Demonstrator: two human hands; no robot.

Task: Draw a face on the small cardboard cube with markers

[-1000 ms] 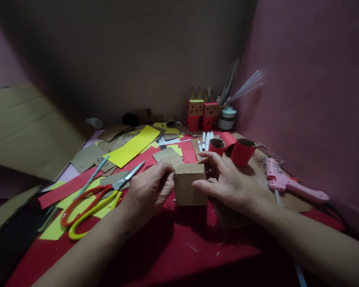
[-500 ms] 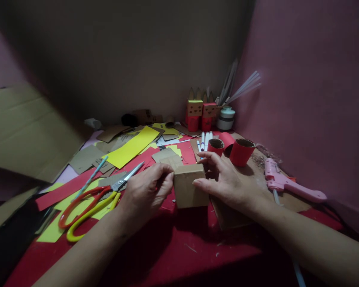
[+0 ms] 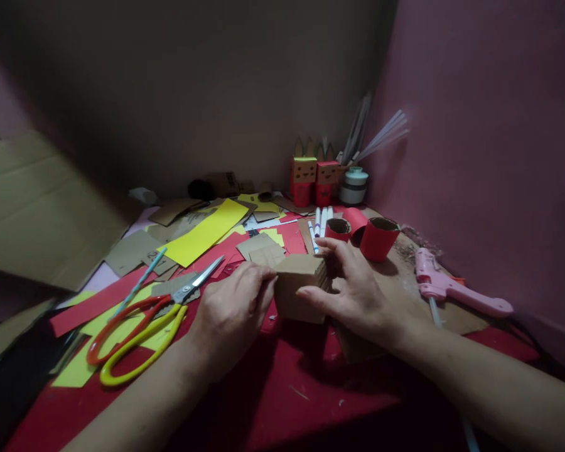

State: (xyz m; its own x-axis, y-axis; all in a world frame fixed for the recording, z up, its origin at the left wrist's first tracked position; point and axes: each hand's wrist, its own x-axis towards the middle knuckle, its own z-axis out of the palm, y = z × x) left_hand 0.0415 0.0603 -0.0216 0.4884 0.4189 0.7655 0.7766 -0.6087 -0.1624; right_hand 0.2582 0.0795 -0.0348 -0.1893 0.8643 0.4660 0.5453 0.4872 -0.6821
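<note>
A small plain cardboard box [image 3: 296, 292] stands between my hands, just above or on the red tabletop; I cannot tell which. My right hand [image 3: 353, 292] grips its right side, thumb across the front face and fingers behind. On the other side my left hand [image 3: 238, 304] is closed, its fingertips pressed together at the box's left edge. Those fingertips are partly hidden from view. Left of that hand lie open scissors [image 3: 157, 320] with one red and one yellow handle, on scraps of coloured paper.
Yellow paper [image 3: 207, 232], red strips and cardboard pieces cover the left and middle. Behind are markers [image 3: 317, 223], red-wrapped tubes [image 3: 379, 240] and two box figures [image 3: 305, 179]. At the right lies a pink glue gun [image 3: 461, 292]. A large cardboard sheet [image 3: 42, 213] leans at left.
The box has turned slightly, so its corrugated right edge now shows, and it tilts a little. My right thumb has moved slightly left across its front. The view has shifted slightly.
</note>
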